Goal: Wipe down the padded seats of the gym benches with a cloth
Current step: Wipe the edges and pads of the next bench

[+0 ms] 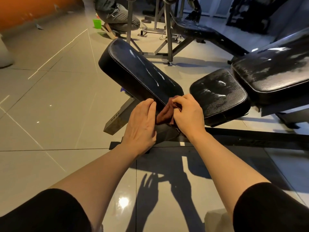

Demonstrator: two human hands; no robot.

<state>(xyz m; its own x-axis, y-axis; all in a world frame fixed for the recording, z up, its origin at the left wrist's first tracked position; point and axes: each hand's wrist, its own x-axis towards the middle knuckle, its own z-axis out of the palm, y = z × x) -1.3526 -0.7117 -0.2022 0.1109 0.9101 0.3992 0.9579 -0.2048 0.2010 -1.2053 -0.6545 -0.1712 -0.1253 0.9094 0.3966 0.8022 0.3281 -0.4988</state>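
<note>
A dark red cloth [164,113] is bunched at the near end of a tilted black padded backrest [138,71] that shows wet streaks. My right hand [187,114] pinches the cloth from the right with curled fingers. My left hand [142,124] lies beside the cloth, its fingertips at the pad's near edge; whether it holds the cloth is hidden. To the right sits a small black seat pad [220,92], also wet and shiny. A larger black pad [274,71] stands further right.
The bench's black steel frame [250,136] runs along the tiled floor on the right. A grey metal rack [165,39] and another bench [200,29] stand behind. A person crouches at the back beside a green cup [97,23].
</note>
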